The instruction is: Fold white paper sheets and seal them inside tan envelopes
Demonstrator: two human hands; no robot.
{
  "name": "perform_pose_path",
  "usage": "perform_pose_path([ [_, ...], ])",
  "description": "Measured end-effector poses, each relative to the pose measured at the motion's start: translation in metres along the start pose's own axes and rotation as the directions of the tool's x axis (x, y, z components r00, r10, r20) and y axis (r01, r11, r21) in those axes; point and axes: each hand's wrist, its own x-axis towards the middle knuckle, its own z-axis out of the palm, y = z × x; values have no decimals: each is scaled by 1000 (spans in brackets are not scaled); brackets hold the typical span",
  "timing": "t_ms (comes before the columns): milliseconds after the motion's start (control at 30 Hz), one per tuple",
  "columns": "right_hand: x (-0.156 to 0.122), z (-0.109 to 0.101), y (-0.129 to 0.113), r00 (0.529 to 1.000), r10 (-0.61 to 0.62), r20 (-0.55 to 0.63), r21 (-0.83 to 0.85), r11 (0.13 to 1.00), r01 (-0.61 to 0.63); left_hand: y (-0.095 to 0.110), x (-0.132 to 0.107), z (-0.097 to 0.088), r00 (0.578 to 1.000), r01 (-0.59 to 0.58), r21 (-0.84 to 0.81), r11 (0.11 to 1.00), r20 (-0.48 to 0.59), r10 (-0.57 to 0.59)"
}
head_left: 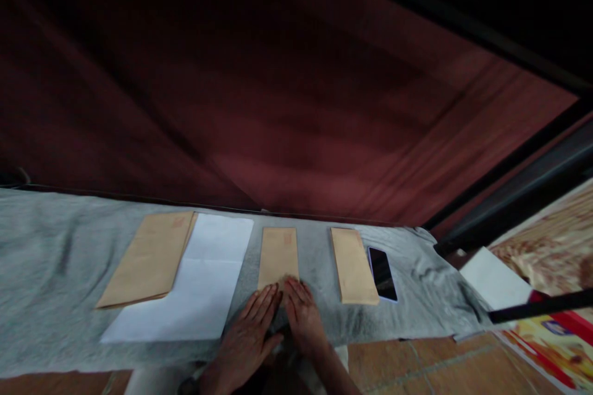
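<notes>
Left hand (250, 330) and right hand (303, 315) lying flat and unclenched, fingertips touching the middle envelope (278, 253), phone (383, 274) lying toward the cloth's (315, 247) right edge.

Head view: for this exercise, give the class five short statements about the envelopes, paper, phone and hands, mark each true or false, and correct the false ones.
1. The left hand and the right hand both touch the middle envelope. True.
2. The white paper lies on top of the large envelope. False: the large envelope overlaps the white paper.
3. The phone lies right of the middle envelope. True.
4. The right hand holds the phone. False: the phone lies apart from both hands.
5. Grey cloth lies under the white paper. True.
</notes>
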Motion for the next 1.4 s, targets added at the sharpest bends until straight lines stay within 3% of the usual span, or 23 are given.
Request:
perform_pose_path([
  [333, 100, 32, 30, 993, 110, -31, -140, 984, -113, 0, 2, -7, 996, 16, -59, 998, 83, -11],
  [600, 127, 39, 46, 971, 237, -39, -160, 958, -240, -1, 1, -3, 991, 44, -105, 994, 132, -30],
  [733, 117, 42, 43, 973, 223, -54, -187, 955, -229, 0, 0, -2, 994, 49, -119, 992, 102, -37],
  [867, 89, 39, 37, 988, 131, -78, -209, 967, -145, 1, 0, -1, 997, 37, -87, 996, 67, -31],
  [1000, 52, 28, 28, 996, 33, -87, -214, 975, -51, 2, 0, 1, 998, 31, -79, 996, 64, -26],
  [1267, -12, 1, -7, 993, -12, -120, -153, 988, -7, 1, -2, 5, 998, 31, -83, 996, 60, -26],
  [1400, -34, -3, -16, 981, -143, -132, -143, 982, 123, 0, -4, 6, 999, 17, -73, 997, 42, -14],
])
